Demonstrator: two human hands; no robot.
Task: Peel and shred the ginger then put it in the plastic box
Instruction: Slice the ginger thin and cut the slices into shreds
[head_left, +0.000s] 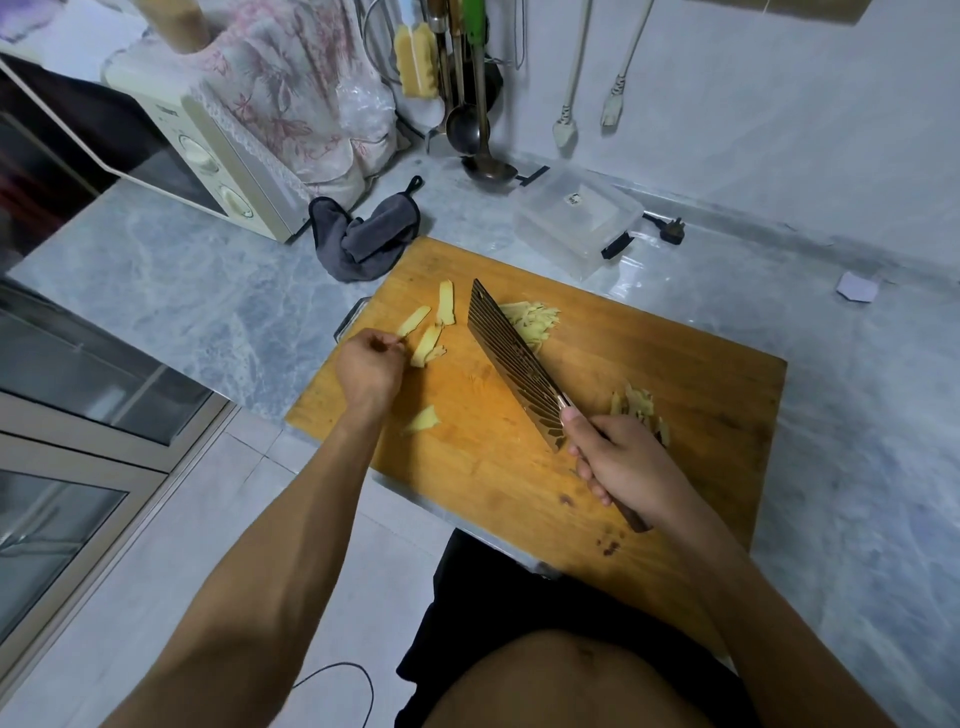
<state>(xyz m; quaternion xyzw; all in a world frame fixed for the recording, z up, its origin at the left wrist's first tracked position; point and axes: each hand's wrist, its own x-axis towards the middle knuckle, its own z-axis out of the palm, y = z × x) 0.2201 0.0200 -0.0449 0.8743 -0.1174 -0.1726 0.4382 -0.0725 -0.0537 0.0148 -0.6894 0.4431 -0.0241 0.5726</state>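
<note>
Pale-yellow ginger slices pinched by left hand; right hand's grip clamps cleaver.

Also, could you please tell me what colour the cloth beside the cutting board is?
The cloth is dark grey, seen in the head view.

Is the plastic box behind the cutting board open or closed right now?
Closed, it seems. The clear lid sits flat on the plastic box, a label showing on top, and no ginger is visible inside.
</note>
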